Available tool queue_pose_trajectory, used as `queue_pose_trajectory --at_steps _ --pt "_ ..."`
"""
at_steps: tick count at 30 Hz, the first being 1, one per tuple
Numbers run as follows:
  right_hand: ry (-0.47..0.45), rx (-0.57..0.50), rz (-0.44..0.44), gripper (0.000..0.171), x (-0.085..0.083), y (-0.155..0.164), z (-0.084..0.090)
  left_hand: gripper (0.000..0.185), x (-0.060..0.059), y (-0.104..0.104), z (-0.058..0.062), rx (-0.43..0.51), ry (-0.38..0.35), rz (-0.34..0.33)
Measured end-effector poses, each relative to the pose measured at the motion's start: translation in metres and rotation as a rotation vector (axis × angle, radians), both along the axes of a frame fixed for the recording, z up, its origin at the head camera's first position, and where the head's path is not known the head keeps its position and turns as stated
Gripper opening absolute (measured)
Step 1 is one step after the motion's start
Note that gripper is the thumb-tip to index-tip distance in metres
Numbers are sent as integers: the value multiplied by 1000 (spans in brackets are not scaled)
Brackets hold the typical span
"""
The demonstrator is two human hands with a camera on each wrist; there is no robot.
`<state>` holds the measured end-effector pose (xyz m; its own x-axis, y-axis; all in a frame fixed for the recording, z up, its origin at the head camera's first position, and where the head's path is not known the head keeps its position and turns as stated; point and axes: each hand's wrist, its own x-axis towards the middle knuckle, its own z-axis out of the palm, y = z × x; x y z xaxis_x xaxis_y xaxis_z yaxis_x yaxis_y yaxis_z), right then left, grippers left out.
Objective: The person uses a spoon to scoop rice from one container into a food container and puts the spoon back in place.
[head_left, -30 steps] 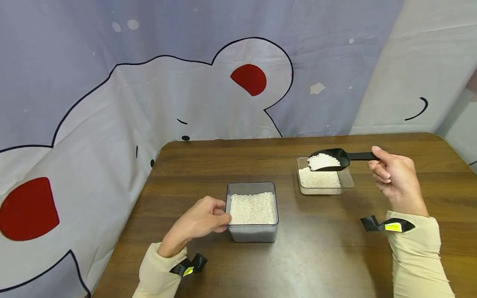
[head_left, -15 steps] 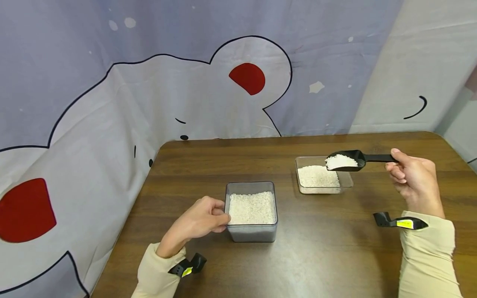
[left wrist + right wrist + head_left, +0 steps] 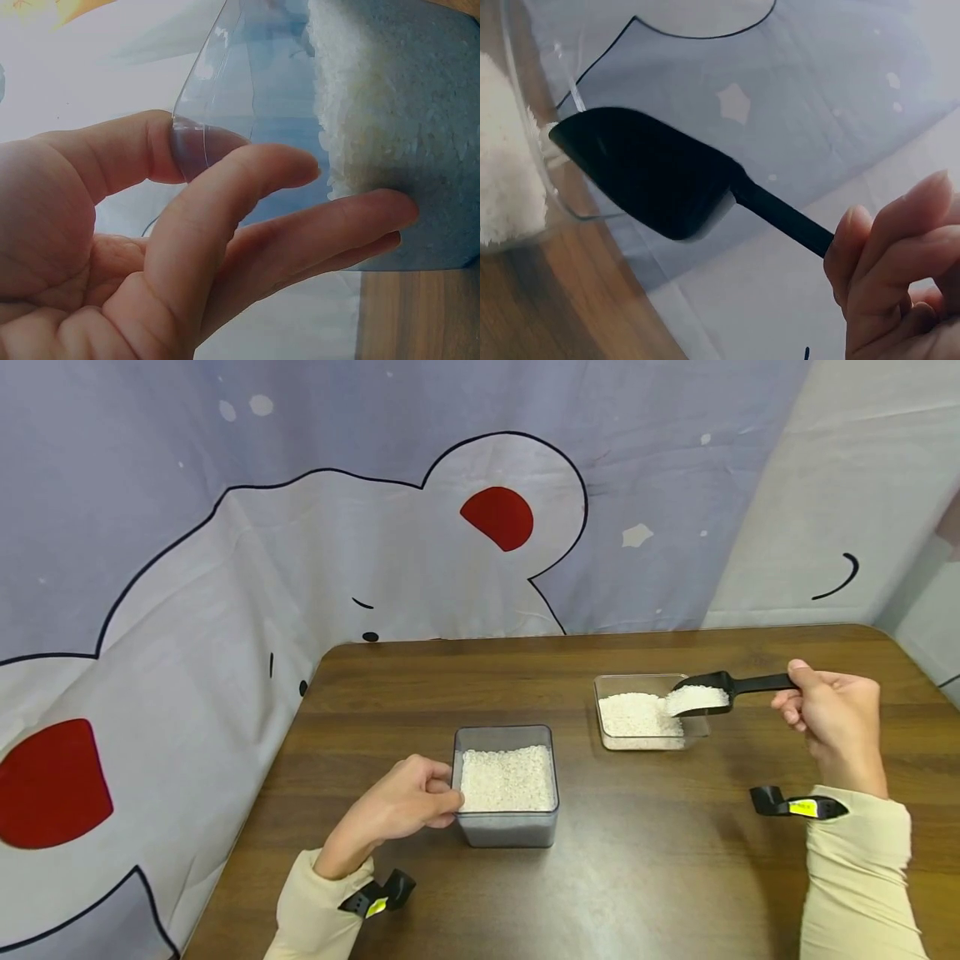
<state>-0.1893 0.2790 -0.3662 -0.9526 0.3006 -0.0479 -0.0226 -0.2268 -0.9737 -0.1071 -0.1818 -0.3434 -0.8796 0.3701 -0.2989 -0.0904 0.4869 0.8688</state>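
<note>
One black scoop [image 3: 705, 694], heaped with white rice, tips over the clear tray [image 3: 693, 728] near the table's [image 3: 645, 877] far right edge, lower than before. Right hand [image 3: 832, 714] grips its handle; left hand [image 3: 401, 806] pinches the grey tub's [image 3: 508, 831] rim.

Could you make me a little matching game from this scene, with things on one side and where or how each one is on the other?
Things:
1. black scoop
2. grey tub
3. clear shallow dish
4. left hand

States:
a. under the scoop's tip
b. gripping the tub's corner
c. tilted, carrying rice
d. nearly full of rice

Pairs: 1-c, 2-d, 3-a, 4-b
</note>
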Motion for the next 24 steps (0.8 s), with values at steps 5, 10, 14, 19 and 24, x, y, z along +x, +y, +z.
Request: queue_pose_trajectory --at_steps 5,10,14,19,24 --pt "-15 117 -32 25 0 -3 0 25 0 0 -1 -9 4 0" --pt "19 161 -45 27 0 -7 2 22 0 0 0 -10 9 3" --pt "43 231 -61 29 0 -10 4 7 0 1 -1 -15 18 -9" --pt "47 335 -82 32 0 -13 7 7 0 2 -2 -23 20 -5" --pt "-3 321 -92 31 1 -14 9 10 0 1 -2 -24 10 -5"
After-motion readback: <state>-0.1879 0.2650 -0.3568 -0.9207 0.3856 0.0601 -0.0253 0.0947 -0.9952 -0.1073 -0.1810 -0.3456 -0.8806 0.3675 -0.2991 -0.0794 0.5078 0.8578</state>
